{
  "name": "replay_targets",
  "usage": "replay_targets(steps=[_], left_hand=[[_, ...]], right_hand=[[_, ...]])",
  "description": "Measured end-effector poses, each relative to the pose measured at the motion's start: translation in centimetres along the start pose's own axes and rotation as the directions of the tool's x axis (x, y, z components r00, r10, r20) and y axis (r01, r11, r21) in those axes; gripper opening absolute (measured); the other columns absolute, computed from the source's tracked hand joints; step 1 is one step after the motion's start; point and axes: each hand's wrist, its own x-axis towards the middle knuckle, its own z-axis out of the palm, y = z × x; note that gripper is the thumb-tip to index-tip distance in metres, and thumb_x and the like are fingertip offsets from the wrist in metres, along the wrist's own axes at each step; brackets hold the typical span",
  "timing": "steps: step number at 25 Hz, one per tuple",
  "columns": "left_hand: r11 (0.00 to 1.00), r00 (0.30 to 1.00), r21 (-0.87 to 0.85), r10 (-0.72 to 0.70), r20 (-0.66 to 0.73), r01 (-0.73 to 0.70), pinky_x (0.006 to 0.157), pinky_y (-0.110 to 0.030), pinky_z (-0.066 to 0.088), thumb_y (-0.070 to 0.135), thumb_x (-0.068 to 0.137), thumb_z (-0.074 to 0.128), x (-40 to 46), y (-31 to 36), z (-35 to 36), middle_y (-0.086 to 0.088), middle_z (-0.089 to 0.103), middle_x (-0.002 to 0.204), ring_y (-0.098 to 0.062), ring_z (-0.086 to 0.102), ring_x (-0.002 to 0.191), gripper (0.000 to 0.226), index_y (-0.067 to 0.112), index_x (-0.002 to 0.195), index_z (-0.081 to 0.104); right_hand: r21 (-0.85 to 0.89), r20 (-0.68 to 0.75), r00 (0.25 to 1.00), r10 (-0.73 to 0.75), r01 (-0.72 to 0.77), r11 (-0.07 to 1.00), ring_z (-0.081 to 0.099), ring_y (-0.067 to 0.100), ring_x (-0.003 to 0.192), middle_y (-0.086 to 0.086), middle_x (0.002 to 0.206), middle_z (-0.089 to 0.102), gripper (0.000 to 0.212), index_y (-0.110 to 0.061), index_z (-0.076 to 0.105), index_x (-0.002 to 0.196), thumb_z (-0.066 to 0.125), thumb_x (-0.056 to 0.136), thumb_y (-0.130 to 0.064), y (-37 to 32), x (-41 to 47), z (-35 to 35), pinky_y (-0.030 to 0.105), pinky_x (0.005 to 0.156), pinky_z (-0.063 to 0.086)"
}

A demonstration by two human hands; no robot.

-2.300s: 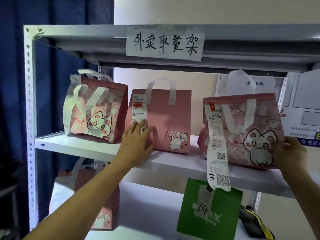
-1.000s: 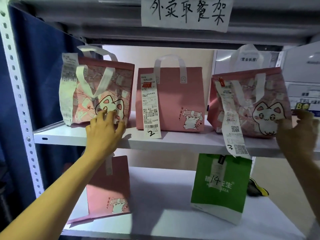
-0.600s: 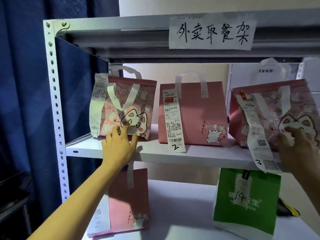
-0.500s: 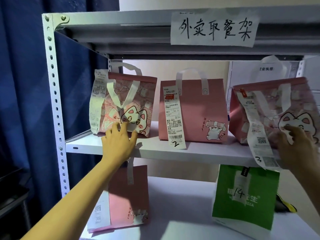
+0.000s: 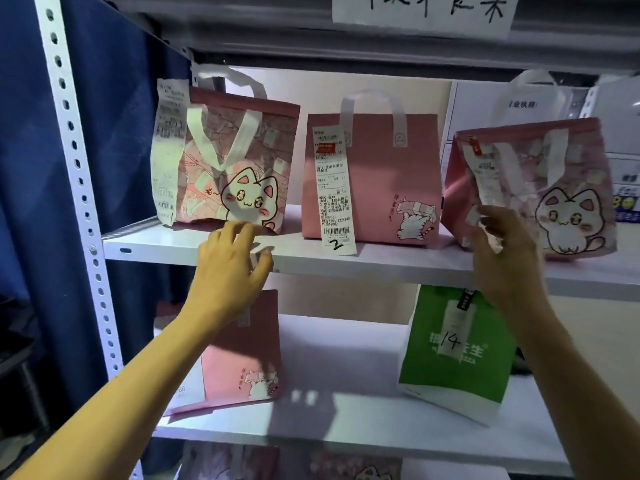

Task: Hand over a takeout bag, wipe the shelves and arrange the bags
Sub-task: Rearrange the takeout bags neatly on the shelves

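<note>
Three pink takeout bags stand on the white upper shelf [image 5: 391, 263]. They are a left cat bag [image 5: 242, 157], a plain middle bag [image 5: 384, 174] with a receipt marked 2, and a right cat bag [image 5: 568, 188]. My left hand [image 5: 227, 271] hovers at the shelf's front edge with fingers relaxed, its fingertips just at the left cat bag's bottom edge. My right hand [image 5: 507, 251] pinches the crumpled lower end of the right bag's receipt [image 5: 485, 192].
On the lower shelf [image 5: 346, 420] stand a pink bag [image 5: 249, 351] and a green bag [image 5: 457, 351] marked 14. More bags show below. A perforated white upright [image 5: 74, 161] and a blue curtain [image 5: 31, 168] are at left. A paper sign [image 5: 422, 12] hangs overhead.
My right hand moved from the right bag's cat face to its hanging receipt and gathered it up. My left hand slipped down from the left bag's front to its bottom edge.
</note>
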Motion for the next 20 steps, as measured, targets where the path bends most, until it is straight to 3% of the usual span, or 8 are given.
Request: replay_targets(steps=[5,11,16,20], left_hand=[[0.992,0.998,-0.117,0.049,-0.036,-0.053,0.094,-0.040,0.038,0.032,0.092,0.048,-4.0,0.9,-0.5,0.001,0.057,0.118,-0.023,0.049,0.102,0.032,0.020,0.118,0.060],[0.978,0.995,-0.189,-0.083,0.057,0.093,0.095,-0.039,0.039,0.028,0.092,0.048,-11.3,-1.7,1.2,0.005,0.059,0.115,-0.020,0.049,0.105,0.028,0.021,0.116,0.061],[0.919,0.948,-0.239,-0.290,0.129,0.313,0.097,-0.037,0.040,0.019,0.096,0.048,-16.7,-5.8,3.0,0.012,0.058,0.117,-0.014,0.048,0.110,0.026,0.025,0.118,0.060],[0.808,0.859,-0.292,-0.488,0.153,0.511,0.099,-0.029,0.042,0.004,0.094,0.045,-19.9,-10.7,4.4,0.007,0.061,0.125,-0.011,0.055,0.118,0.038,0.022,0.125,0.055]], right_hand=[[0.093,0.042,0.995,-0.091,0.087,0.992,0.060,0.009,0.108,-0.007,0.118,0.063,0.025,-0.026,0.061,0.123,0.057,0.098,-0.024,-2.3,-4.9,3.3,0.024,0.089,0.048],[0.130,0.249,0.965,-0.077,0.045,0.990,0.060,0.008,0.108,-0.006,0.120,0.064,0.031,-0.022,0.063,0.125,0.058,0.095,-0.017,-1.2,-12.6,9.5,0.015,0.094,0.042],[0.108,0.425,0.905,-0.001,-0.049,0.993,0.059,0.005,0.110,-0.010,0.121,0.064,0.025,-0.026,0.062,0.124,0.059,0.100,-0.018,1.1,-17.9,15.0,0.026,0.099,0.048],[0.083,0.541,0.839,0.060,-0.125,0.989,0.062,0.012,0.110,-0.005,0.119,0.065,0.028,-0.021,0.063,0.122,0.060,0.097,-0.011,3.1,-21.1,19.3,0.039,0.102,0.051]])
